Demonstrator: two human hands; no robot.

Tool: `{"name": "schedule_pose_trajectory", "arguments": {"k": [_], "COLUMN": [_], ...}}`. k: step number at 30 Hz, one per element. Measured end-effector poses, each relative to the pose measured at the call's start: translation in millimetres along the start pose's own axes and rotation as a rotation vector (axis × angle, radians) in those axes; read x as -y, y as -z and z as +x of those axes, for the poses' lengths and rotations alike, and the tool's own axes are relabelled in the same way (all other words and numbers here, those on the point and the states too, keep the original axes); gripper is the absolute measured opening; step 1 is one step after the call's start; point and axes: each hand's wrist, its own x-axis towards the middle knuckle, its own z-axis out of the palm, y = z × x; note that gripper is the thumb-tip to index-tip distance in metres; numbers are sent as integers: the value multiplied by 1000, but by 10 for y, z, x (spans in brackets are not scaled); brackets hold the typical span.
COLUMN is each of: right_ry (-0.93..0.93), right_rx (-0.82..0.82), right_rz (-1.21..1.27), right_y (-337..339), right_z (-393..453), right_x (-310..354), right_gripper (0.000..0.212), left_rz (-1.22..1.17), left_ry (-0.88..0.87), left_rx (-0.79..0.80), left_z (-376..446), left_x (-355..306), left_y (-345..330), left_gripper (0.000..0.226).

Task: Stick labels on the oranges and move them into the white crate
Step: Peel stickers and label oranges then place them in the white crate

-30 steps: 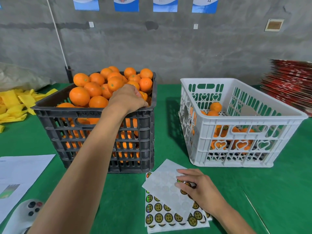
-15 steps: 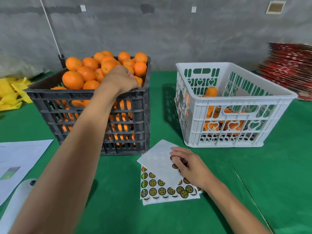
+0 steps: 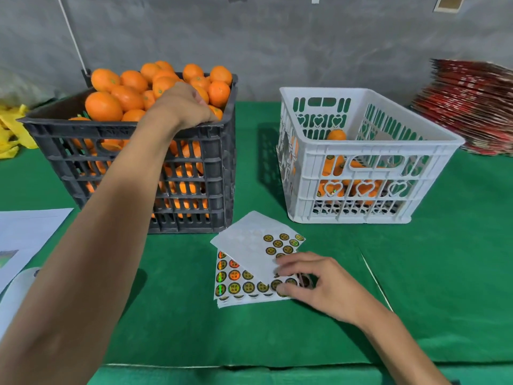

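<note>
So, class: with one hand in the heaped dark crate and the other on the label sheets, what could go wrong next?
1. The oranges are heaped above the dark crate rim; the left hand pulling one out may send neighbours rolling.
2. The right hand peels one-handed from loose label sheets; they may shift or lift.

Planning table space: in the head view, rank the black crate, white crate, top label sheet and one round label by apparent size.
1-2. black crate and white crate: look alike, so no ranking.
3. top label sheet.
4. round label, smallest.
</note>
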Motion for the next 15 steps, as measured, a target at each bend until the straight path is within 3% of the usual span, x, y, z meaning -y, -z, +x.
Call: {"name": "schedule_pose_trajectory", "arguments": {"k": [6, 10, 15], "right_ry": [72, 125, 95], "right_rx": [61, 34, -14], "right_rz": [-206, -248, -131], "right_y": [-99, -129, -133], "right_z": [-136, -139, -144], "right_x": [-98, -122, -153], "right_gripper": [50, 39, 25], "left_rz": [-13, -17, -24], "left_ry": [-14, -18, -20], "left_rx": [28, 22, 21], "left_z": [-3, -39, -12], "left_x": [-11, -22, -2], "left_y": [-8, 4, -10], "left_gripper": [19, 14, 17]}}
